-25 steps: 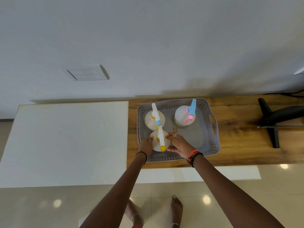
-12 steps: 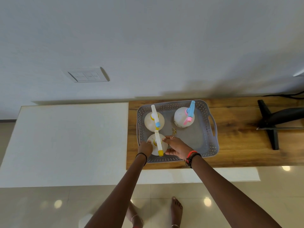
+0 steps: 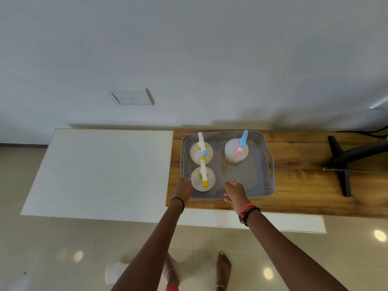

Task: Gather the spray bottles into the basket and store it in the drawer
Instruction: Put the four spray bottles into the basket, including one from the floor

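A grey perforated basket point(image 3: 270, 186) stands on the wooden top point(image 3: 298, 192). Three white spray bottles stand upright in it. One with a yellow nozzle point(image 3: 202, 180) is at front left, one with a blue tip point(image 3: 201, 152) at back left, and one with a blue and pink head point(image 3: 236, 150) at back right. My left hand point(image 3: 182, 189) rests at the basket's front left corner, against the yellow-nozzle bottle. Its fingers curl out of sight. My right hand point(image 3: 235, 191) hovers over the front rim with its fingers spread, holding nothing.
A small golden object point(image 3: 224, 166) lies on the basket floor. A white cabinet top point(image 3: 105, 171) adjoins the wood on the left. A black stand point(image 3: 344, 164) occupies the right end. A switch plate point(image 3: 131, 97) sits on the wall, and my bare feet are on tiled floor.
My right hand has let go of the yellow-nozzle bottle and drawn back to the right over the front rim. My left hand has slid slightly down to the basket's corner.
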Action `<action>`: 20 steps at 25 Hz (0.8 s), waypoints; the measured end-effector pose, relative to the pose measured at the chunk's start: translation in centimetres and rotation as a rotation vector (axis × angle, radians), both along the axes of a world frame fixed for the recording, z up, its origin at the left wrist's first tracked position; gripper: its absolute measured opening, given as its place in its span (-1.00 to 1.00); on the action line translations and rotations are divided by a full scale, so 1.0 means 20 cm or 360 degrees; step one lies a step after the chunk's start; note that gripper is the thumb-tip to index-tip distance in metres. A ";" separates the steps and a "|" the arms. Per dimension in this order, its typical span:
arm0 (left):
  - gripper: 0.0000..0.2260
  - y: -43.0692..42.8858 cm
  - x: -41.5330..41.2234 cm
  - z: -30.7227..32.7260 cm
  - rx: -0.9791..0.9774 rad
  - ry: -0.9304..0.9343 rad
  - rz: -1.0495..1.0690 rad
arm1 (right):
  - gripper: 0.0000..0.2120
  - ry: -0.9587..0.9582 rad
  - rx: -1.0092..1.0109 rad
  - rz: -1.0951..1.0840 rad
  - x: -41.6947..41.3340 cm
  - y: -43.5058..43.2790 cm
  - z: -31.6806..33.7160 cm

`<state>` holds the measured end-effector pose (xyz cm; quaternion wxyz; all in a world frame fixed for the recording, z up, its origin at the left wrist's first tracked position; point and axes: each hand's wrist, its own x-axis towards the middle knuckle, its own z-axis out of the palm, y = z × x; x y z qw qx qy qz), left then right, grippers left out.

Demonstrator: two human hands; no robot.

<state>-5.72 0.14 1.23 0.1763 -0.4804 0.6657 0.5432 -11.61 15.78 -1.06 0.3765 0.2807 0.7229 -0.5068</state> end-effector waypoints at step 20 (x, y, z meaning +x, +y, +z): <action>-0.57 -0.36 1.53 0.01 -0.0187 -0.0033 0.0704 | -0.92 -0.0118 0.0002 0.0382 1.12 -0.51 0.09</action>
